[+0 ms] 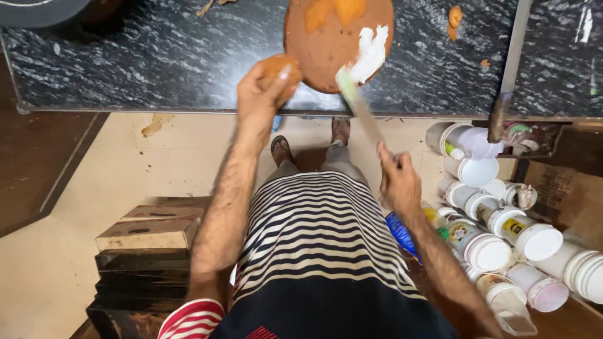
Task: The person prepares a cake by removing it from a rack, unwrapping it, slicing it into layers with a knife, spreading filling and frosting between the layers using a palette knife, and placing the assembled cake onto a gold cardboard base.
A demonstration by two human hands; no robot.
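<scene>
A round brown cake layer (326, 47) lies on the black marbled counter (157, 56), with white cream (369, 53) smeared on its right side and an orange patch at the top. My left hand (264, 88) holds a smaller brown round piece (279, 66) at the cake's left edge. My right hand (396, 179) grips the handle of a long flat spatula (355, 100), whose tip reaches the white cream.
Several white-lidded tubs (496, 220) lie piled on the floor at the right. A stack of boxes (147, 251) stands at the left. A metal bar (509, 69) crosses the counter at the right. Orange crumbs (455, 19) dot the counter.
</scene>
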